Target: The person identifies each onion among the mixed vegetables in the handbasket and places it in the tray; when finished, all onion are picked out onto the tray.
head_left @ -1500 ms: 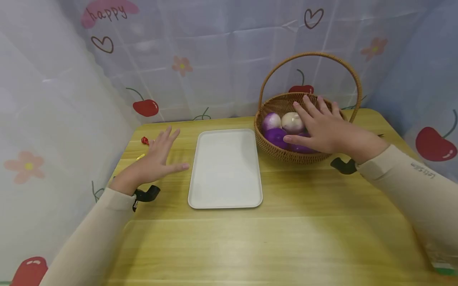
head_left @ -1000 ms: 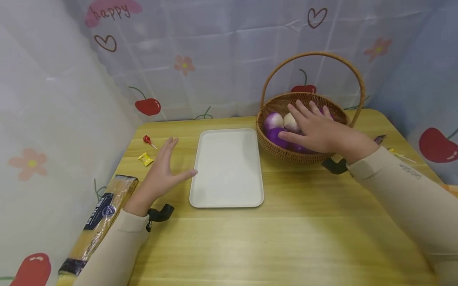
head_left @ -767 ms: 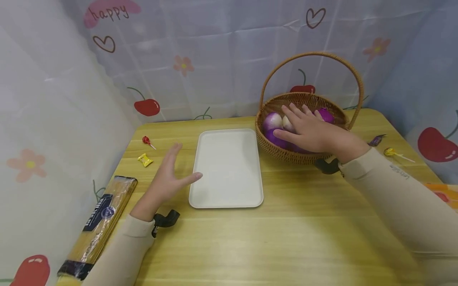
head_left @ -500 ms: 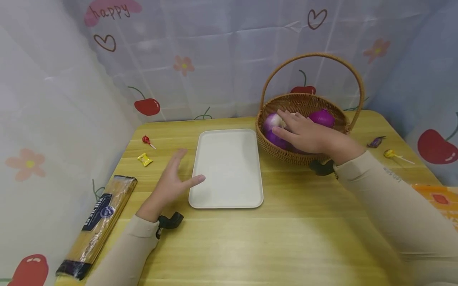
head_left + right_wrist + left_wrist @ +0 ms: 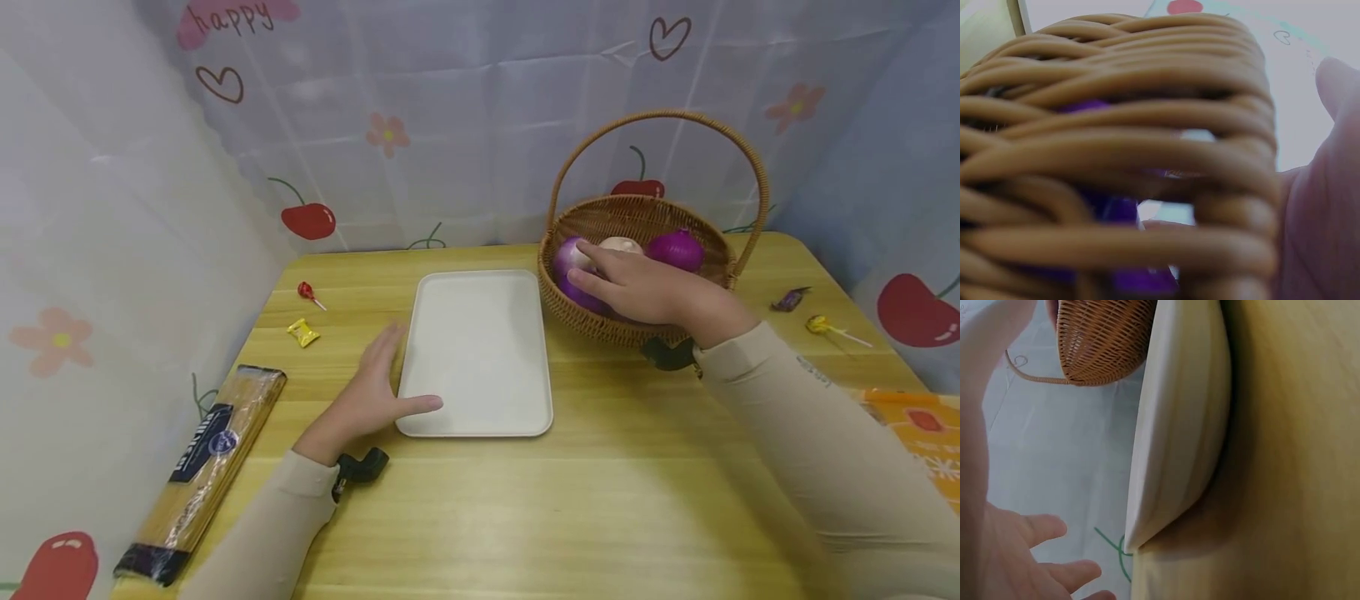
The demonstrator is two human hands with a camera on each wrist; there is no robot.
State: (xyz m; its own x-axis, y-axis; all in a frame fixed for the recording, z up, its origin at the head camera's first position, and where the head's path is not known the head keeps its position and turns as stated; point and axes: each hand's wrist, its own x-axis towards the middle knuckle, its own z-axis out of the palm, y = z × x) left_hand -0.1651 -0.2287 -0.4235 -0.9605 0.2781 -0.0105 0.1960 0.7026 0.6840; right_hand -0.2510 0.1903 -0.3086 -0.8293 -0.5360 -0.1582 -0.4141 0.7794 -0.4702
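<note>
My left hand [image 5: 367, 400] is low beside the left edge of a white rectangular tray [image 5: 480, 358]. Its fingers are extended, and the thumb reaches over the near left corner. In the left wrist view the tray's rim [image 5: 1160, 444] stands close to those fingers. My right hand [image 5: 641, 287] reaches over a wicker basket [image 5: 592, 332] with a tall handle. Its fingers and thumb, apart, lie over a purple-and-white onion [image 5: 567, 255]. A deep purple onion [image 5: 581, 293], a whitish bulb [image 5: 621, 244] and a red onion [image 5: 677, 250] show around the hand, which partly hides the contents.
A red lollipop [image 5: 307, 292] and a yellow wrapped candy [image 5: 303, 333] lie at the left, above a long pack of spaghetti [image 5: 202, 475]. Right of the basket are a purple wrapped candy [image 5: 791, 299] and a yellow lollipop [image 5: 819, 324]. An orange package [image 5: 915, 425] shows by the right sleeve.
My left hand has moved right and nearer to me, from left of the tray to its near left corner. My right hand has shifted left and lower in the basket, uncovering the red onion.
</note>
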